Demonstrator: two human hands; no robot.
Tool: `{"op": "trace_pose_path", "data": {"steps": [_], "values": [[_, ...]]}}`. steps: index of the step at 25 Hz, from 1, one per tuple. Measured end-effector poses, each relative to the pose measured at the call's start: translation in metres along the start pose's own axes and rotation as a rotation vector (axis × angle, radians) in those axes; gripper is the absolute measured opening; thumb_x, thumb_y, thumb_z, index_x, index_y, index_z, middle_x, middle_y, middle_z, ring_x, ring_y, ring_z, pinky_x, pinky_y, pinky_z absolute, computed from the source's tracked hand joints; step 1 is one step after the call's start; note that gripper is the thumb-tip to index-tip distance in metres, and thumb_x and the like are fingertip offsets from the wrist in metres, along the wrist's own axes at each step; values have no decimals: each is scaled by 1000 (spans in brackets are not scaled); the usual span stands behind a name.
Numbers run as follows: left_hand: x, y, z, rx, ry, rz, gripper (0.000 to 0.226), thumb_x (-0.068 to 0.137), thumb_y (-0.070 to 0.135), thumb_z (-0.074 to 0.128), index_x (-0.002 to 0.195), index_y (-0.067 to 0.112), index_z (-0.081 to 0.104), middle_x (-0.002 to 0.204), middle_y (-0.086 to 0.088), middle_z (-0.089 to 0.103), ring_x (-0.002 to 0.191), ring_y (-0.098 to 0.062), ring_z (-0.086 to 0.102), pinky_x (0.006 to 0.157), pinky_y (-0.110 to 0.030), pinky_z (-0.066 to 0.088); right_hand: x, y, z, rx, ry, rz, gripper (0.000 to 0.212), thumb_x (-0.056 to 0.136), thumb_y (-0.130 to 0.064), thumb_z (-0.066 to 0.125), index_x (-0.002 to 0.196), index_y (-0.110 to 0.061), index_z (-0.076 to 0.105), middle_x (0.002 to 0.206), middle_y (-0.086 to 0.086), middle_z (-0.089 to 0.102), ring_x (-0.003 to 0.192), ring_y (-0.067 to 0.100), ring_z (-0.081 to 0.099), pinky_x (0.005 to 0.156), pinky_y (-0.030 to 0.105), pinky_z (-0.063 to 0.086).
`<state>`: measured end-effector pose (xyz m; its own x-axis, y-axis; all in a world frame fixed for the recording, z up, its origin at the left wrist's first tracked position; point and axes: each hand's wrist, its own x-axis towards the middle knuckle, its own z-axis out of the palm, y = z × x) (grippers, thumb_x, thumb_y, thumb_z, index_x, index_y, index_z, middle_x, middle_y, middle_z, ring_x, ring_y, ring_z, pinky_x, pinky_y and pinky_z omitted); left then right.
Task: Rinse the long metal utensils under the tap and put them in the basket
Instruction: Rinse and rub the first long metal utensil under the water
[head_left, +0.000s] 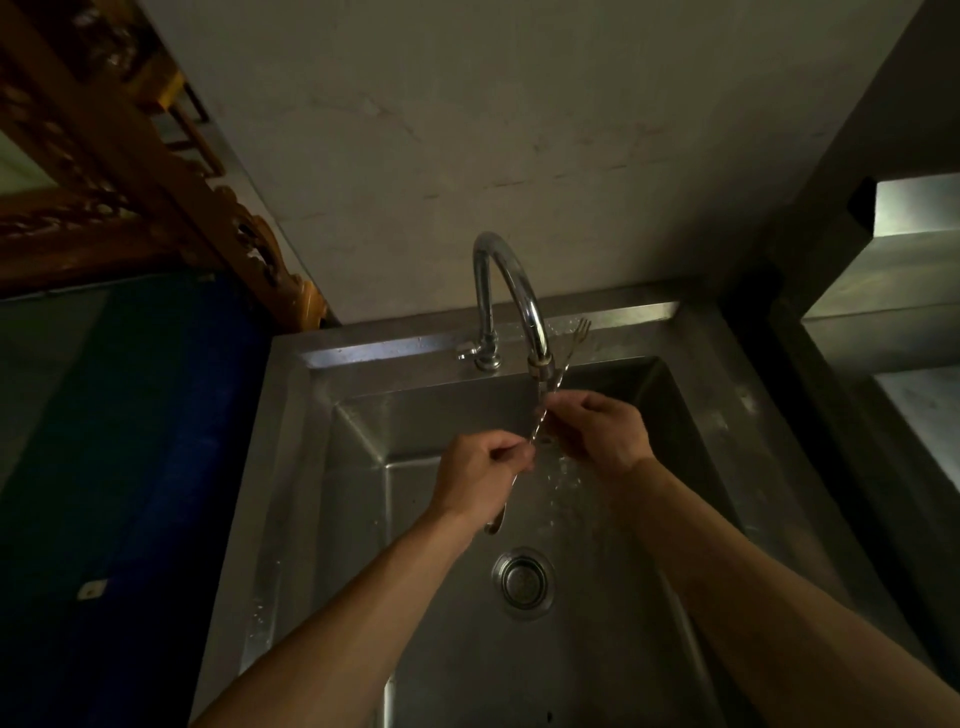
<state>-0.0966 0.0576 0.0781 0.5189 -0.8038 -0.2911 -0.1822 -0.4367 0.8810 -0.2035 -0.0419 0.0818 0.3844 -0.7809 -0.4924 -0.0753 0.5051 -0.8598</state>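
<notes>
A: What do your hands have right now?

B: Your left hand (480, 480) has its grip curled round the lower stretch of a long thin metal fork (558, 382), fingers folded in tight near the middle of the shaft. A rounded metal end (496, 519) pokes out below that hand; you cannot tell whether it belongs to the same fork or to a second utensil.

A: And the other one?

B: Your right hand (602, 428) pinches the same shaft higher up, fingertips closed on it just beneath the spout. The two hands sit close together, nearly touching.

A: Where does the fork point?

B: It slants up and away from you to the right, its tines showing above your right hand, beside the spout's end and in front of the sink's back rim.

A: Is it under the water?

B: The shaft crosses directly below the mouth of the curved chrome tap (506, 291), and drops and splashes (563, 483) scatter down between your wrists.

A: What lies around that?

B: A deep square stainless steel sink (363, 467) holds all of it, with a round metal drain (522, 582) below your hands. The tap's small lever (470, 353) sits at its base on the back ledge. Behind stands a plain pale wall (467, 130); a carved wooden frame (130, 171) is at upper left, a dark blue surface (156, 415) left of the sink, and a steel table (898, 270) to the right.
</notes>
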Motion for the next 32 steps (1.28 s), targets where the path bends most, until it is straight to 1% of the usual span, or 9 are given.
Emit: {"op": "trace_pose_path", "data": {"steps": [3, 6, 8, 15, 18, 22, 24, 27, 32], "values": [[-8, -11, -8, 8, -4, 4, 16, 85, 17, 65, 71, 20, 70, 67, 9, 68, 60, 7, 57, 64, -8, 43, 5, -4, 4, 54, 36, -30, 9, 89, -13, 64, 93, -9, 71, 86, 7, 73, 78, 17, 69, 68, 26, 57], [-15, -18, -13, 7, 3, 5, 12, 85, 17, 66, 74, 16, 72, 70, 4, 71, 67, -3, 61, 73, -23, 49, 6, -2, 10, 23, 43, -30, 13, 91, -16, 62, 98, -8, 70, 89, 8, 72, 81, 19, 67, 75, 34, 56], [-16, -21, -15, 6, 2, 20, 13, 84, 16, 66, 72, 16, 71, 69, 4, 70, 68, -6, 61, 75, -30, 51, 6, -1, 11, 43, 42, -34, 15, 92, -16, 60, 101, -7, 69, 92, 8, 71, 83, 18, 67, 71, 31, 53], [-22, -34, -19, 127, -8, 55, 15, 83, 19, 67, 68, 17, 69, 69, 3, 70, 66, -5, 60, 72, -27, 49, -2, 6, 11, 31, -79, -33, 15, 85, -12, 69, 100, -8, 69, 84, 4, 71, 75, 13, 65, 69, 28, 51], [-27, -39, -18, 113, -19, 48, 13, 83, 19, 68, 70, 15, 70, 71, 2, 71, 67, -5, 61, 72, -26, 49, -4, 9, 5, 5, -12, -36, 16, 89, -24, 65, 94, -9, 70, 90, 7, 74, 81, 18, 67, 72, 32, 50], [-30, -41, -16, 86, -11, 38, 11, 83, 16, 68, 73, 13, 71, 70, 1, 71, 68, -7, 61, 73, -28, 50, -6, 11, 3, 9, -2, -28, 17, 87, -22, 68, 92, -6, 70, 83, 7, 73, 83, 25, 66, 79, 41, 52], [-30, -42, -17, 86, -6, 25, 11, 83, 18, 68, 74, 13, 71, 72, 1, 72, 68, -7, 62, 73, -28, 51, -6, 12, 3, -9, 10, -38, 23, 89, -27, 66, 97, -6, 69, 88, 6, 74, 85, 21, 68, 79, 38, 51], [-30, -45, -20, 102, -8, 19, 11, 83, 21, 68, 74, 15, 71, 71, 3, 72, 68, -5, 62, 74, -28, 50, -6, 11, 4, -20, -28, -39, 24, 87, -26, 67, 99, -5, 69, 92, 9, 74, 92, 27, 69, 84, 41, 52], [-29, -52, -28, 119, 10, 7, 12, 82, 22, 69, 70, 19, 70, 69, 4, 70, 65, -6, 60, 73, -33, 51, -4, 11, 13, -36, -32, -28, 22, 87, -24, 68, 99, -5, 69, 89, 9, 73, 85, 21, 67, 81, 39, 53]]}}
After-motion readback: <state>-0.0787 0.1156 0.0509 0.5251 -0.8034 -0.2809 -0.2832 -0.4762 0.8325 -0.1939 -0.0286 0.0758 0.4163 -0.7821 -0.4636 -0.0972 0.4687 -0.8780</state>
